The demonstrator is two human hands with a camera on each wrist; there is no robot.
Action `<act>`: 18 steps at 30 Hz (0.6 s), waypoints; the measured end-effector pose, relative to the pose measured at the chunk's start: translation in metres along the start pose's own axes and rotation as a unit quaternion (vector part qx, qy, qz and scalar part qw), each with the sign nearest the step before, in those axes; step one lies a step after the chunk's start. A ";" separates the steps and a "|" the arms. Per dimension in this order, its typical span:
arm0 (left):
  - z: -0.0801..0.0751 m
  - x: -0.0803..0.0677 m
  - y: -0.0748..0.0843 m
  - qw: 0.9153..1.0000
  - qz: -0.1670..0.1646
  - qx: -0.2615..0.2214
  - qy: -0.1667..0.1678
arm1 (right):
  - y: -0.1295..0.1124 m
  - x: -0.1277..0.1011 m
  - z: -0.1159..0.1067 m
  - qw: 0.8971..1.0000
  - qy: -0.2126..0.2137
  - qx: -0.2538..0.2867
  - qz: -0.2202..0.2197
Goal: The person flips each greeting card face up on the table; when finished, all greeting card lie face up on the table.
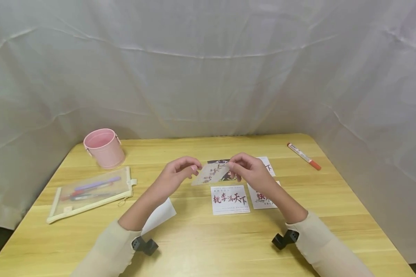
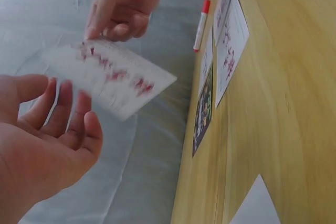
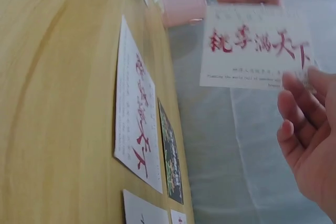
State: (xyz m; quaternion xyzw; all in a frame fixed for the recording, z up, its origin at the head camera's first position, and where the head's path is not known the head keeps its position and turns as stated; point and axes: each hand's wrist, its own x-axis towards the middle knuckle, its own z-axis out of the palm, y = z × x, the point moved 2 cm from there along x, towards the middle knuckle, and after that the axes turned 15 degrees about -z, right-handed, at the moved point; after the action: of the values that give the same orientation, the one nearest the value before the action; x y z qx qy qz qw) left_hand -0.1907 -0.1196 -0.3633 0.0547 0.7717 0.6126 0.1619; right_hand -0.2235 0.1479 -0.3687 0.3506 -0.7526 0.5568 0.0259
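Note:
My right hand [image 1: 251, 173] pinches a white card [image 1: 209, 175] by one edge and holds it tilted above the table. Large red Chinese characters run across the card [image 3: 252, 45], with small print beneath, in the right wrist view. Beside the card's opposite side is my left hand [image 1: 178, 175], its fingers loosely bent. A gap shows between the left fingers [image 2: 79, 114] and the card in the left wrist view. Under the held card lies a dark card with a floral picture [image 1: 213, 162], partly hidden. Nearer me lies a white card with red characters [image 1: 230, 206].
Two more printed cards, one nearer [image 1: 260, 200] and one farther [image 1: 267, 163], lie partly behind the right hand. A red-capped marker [image 1: 304, 156] lies at the right. Leftward are a pink bucket [image 1: 107, 154] and a mesh pen pouch [image 1: 93, 188]. White paper [image 1: 161, 215] lies under the left forearm.

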 end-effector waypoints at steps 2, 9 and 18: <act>0.000 0.000 0.001 1.000 0.006 -0.023 0.000 | 0.001 0.001 0.000 1.000 0.018 -0.005 0.006; -0.003 0.003 -0.004 0.999 0.000 -0.034 0.009 | 0.007 0.001 0.001 0.999 0.040 0.012 0.002; -0.005 0.006 -0.007 0.999 -0.011 -0.010 0.044 | 0.008 0.001 0.002 0.996 0.036 -0.083 -0.011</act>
State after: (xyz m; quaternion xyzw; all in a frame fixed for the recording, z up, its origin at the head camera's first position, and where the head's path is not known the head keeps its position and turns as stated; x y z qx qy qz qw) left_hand -0.1968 -0.1240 -0.3705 0.0174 0.7725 0.6202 0.1351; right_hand -0.2277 0.1470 -0.3760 0.3354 -0.7907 0.5044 0.0884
